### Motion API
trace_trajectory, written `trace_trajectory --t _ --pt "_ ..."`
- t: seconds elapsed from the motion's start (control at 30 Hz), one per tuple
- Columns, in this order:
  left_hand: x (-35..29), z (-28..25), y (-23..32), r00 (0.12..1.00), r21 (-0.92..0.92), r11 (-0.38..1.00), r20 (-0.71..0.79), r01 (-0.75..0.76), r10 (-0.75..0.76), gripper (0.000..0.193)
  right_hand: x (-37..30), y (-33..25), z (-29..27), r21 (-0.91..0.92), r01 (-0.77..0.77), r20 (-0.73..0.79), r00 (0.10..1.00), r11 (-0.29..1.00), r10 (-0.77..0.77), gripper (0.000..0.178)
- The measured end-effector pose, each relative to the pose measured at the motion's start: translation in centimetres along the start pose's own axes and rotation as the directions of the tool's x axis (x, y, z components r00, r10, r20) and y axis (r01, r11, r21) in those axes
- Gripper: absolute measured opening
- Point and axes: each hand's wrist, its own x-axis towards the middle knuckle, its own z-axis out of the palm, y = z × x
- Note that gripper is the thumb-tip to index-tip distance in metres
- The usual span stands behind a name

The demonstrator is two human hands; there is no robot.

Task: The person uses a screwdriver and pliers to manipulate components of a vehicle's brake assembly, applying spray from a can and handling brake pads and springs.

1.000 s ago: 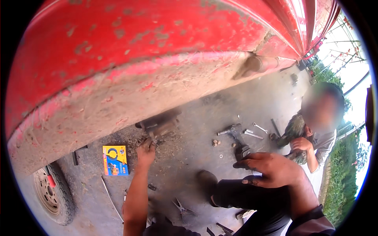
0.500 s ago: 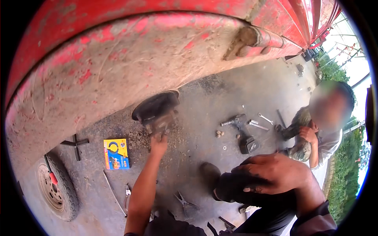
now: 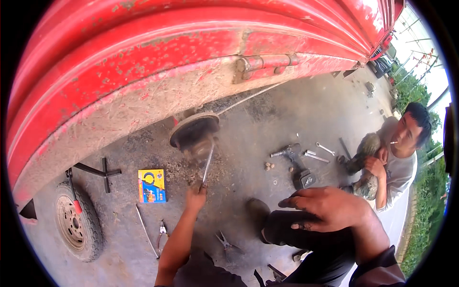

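Note:
Under the red vehicle body [image 3: 158, 62], my left hand [image 3: 196, 197] is closed round a slim, shiny metal tool [image 3: 209, 162]; its exact kind is unclear. The tool points up to a dark, round wheel hub part [image 3: 193, 131], whose lower face is blurred. I cannot tell whether the tip touches it. My right hand [image 3: 330, 208] lies over my bent knee, fingers stretched out and holding nothing. Nearest to it on the floor is a cordless impact wrench [image 3: 297, 167] with a socket on its nose.
A spare wheel [image 3: 76, 222], a black cross-shaped lug wrench [image 3: 105, 174] and a yellow-blue box [image 3: 152, 185] lie left. Pliers [image 3: 225, 243], a thin rod [image 3: 147, 232], a spanner [image 3: 325, 149] and several nuts [image 3: 269, 166] are on the concrete. A person [image 3: 397, 153] squats at right.
The view has shifted, showing more of the red body. My left hand has lowered slightly from the hub, and the metal tool in it now shows. My right hand stays at the knee.

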Motion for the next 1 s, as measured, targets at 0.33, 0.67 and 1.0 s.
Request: trace_trajectory --t 0.33,0.67,1.0 --pt "-9.3 -13.5 23.1 0.962 0.139 0.976 0.241 -0.166 0.129 0.028 1.4 6.6 2.0 0.229 0.016 0.115 0.992 0.973 -0.044 0.068" --pt "-8.4 -2.9 27.6 0.992 0.278 0.956 -0.054 -0.092 0.111 0.028 10.3 13.3 19.6 0.944 0.223 -0.118 0.915 0.242 -0.386 0.073" --pt "-4.4 5.4 20.5 0.999 0.259 0.966 0.033 -0.023 0.015 0.033 11.0 19.5 29.0 0.96 0.231 -0.28 0.789 0.159 0.547 0.034"
